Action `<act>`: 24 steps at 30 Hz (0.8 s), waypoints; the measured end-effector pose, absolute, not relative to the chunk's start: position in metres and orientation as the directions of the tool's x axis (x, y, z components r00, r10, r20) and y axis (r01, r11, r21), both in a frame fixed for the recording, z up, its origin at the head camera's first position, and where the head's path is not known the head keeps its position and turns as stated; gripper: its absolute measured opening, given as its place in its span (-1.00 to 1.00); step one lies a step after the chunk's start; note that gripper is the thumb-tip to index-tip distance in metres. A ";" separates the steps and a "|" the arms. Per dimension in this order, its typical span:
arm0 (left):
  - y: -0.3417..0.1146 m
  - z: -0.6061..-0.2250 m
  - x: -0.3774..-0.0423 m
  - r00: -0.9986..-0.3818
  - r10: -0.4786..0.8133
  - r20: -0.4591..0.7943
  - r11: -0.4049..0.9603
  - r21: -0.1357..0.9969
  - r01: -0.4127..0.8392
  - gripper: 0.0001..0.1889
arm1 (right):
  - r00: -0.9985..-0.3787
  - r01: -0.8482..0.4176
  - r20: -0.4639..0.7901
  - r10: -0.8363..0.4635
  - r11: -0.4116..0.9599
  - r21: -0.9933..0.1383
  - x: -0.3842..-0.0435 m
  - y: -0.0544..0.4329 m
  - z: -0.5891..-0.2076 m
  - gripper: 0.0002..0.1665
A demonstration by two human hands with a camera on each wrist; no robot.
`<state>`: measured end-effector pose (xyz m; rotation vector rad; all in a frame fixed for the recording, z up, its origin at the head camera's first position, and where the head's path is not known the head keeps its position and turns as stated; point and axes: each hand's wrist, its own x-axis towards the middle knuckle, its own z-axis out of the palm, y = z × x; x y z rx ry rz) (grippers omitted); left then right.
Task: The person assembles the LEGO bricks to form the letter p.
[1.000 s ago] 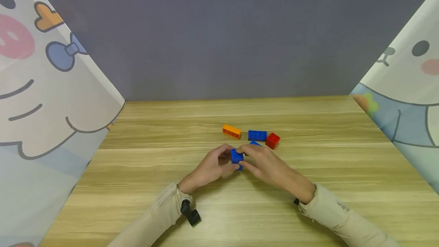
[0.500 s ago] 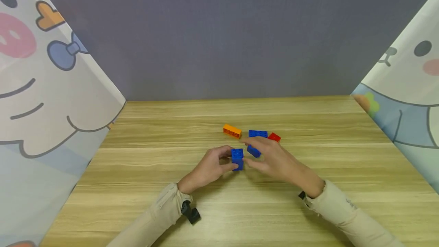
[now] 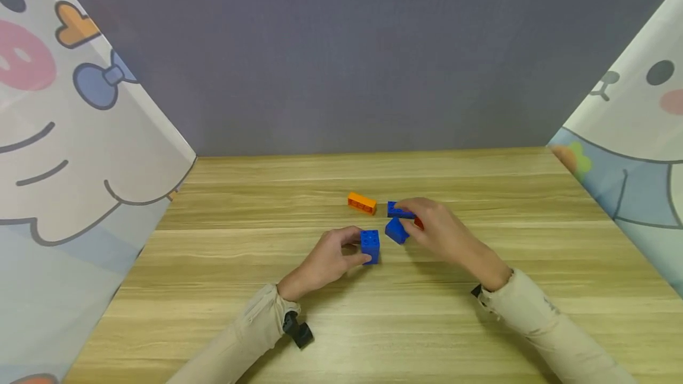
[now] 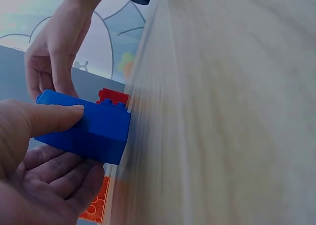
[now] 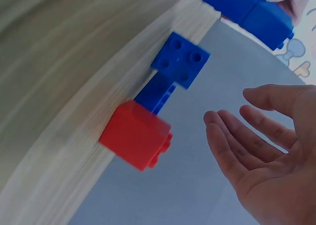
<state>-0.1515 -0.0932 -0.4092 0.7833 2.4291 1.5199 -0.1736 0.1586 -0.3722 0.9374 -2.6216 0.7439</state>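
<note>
Two blue building bricks (image 3: 370, 247), stacked upright on the table, are held by my left hand (image 3: 332, 259). Its thumb lies along one side in the left wrist view, fingers on the other. My right hand (image 3: 443, 234) hovers over the loose pieces, fingers spread and touching nothing in the right wrist view (image 5: 276, 156). Nearest below it are a red brick (image 5: 133, 133), a small blue brick (image 5: 180, 60) turned with its studs sideways, and a longer blue brick (image 3: 393, 210). In the head view the fingers partly cover the red and longer blue bricks.
An orange brick (image 3: 361, 203) lies on its side behind the stack, left of the longer blue brick. A grey panel (image 3: 368, 58) closes off the table's back edge. Cartoon-printed panels (image 3: 80, 153) stand at both sides of the wooden table (image 3: 256, 206).
My right hand has let go of the top of the blue stack and moved right and away, over the loose bricks. My left hand stays on the stack.
</note>
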 end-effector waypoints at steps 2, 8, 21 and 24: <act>-0.093 -0.409 -0.152 -0.848 0.515 0.128 0.349 0.872 0.343 -0.72 | -0.769 -0.635 0.388 -0.508 0.681 -0.365 -0.178 0.162 -0.372 -0.67; -0.093 -0.408 -0.151 -0.851 0.512 0.118 0.358 0.871 0.337 -0.73 | -0.788 -0.610 0.373 -0.490 0.706 -0.360 -0.188 0.169 -0.373 -0.67; -0.093 -0.409 -0.151 -0.860 0.502 0.097 0.358 0.881 0.308 -0.74 | -0.830 -0.558 0.206 -0.519 0.752 -0.351 -0.214 0.162 -0.372 -0.60; -0.093 -0.409 -0.151 -0.859 0.503 0.098 0.367 0.876 0.314 -0.73 | -0.835 -0.547 0.170 -0.523 0.756 -0.360 -0.217 0.160 -0.374 -0.58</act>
